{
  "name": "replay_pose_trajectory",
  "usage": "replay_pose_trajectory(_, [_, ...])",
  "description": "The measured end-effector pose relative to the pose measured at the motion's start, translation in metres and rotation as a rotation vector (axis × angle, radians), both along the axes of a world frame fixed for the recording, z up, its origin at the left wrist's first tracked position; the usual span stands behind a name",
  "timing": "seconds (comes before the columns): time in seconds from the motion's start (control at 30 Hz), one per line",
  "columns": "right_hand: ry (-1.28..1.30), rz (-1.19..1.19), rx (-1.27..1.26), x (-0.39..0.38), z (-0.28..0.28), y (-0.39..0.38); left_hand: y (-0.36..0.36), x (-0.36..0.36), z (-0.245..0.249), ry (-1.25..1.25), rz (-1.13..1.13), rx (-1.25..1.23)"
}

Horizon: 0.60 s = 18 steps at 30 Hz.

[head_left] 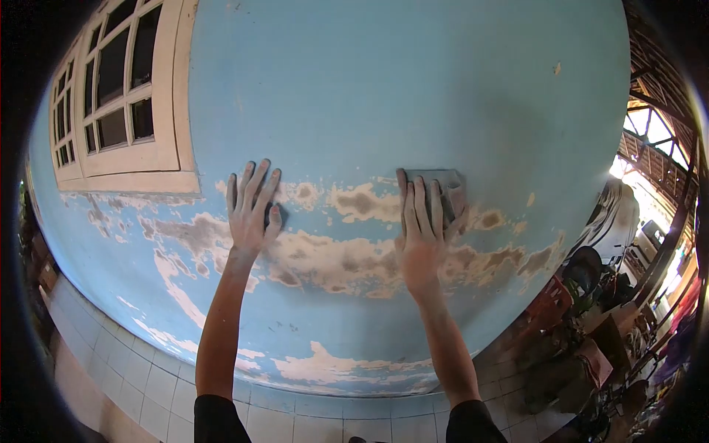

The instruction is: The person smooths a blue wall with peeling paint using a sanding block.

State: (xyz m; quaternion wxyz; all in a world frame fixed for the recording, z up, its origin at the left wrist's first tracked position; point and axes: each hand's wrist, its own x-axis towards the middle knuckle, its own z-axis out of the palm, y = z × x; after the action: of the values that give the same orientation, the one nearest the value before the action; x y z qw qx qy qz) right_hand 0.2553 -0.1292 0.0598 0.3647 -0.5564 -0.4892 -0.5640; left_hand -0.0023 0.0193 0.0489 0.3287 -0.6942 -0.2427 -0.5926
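Observation:
A light blue wall (332,96) fills most of the head view, its paint worn off in patches that show cream and grey beneath. My left hand (252,210) rests flat on it, fingers spread, below and right of the window. Dust greys the fingers of both hands. Against the wall further right, my right hand (422,229) presses a grey piece of sandpaper (452,179), gripping it at the side. Part of the sheet is hidden under the fingers. Bare patches (317,255) run between and below both hands.
A cream-framed window (118,92) is at upper left. Pale floor tiles (317,428) run along the wall's foot. At right, a cluttered heap with a cardboard box (609,336) and a covered object (609,214) stands beyond the wall's edge, under a roof frame (665,103).

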Motion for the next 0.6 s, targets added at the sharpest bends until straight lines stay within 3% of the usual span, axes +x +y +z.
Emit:
replay_pose_trajectory(0.17, [0.050,0.262,0.040,0.002,-0.002,0.013,0.002,-0.001,0.001,0.020,-0.001,0.012])
replay_pose_trajectory(0.37, [-0.037,0.109,0.112,-0.004,0.010,0.038,0.003,-0.001,0.000,-0.009,0.005,0.025])
replay_pose_trajectory(0.43, [-0.170,0.040,-0.109,-0.016,-0.007,0.036,0.003,-0.002,-0.001,-0.001,0.005,0.023])
replay_pose_trajectory(0.53, [-0.255,0.031,-0.115,-0.029,-0.027,0.034,-0.003,-0.001,0.001,0.001,0.002,0.005])
replay_pose_trajectory(0.6, [-0.135,-0.003,-0.069,-0.022,0.000,0.035,-0.003,-0.003,0.006,0.008,0.000,0.005])
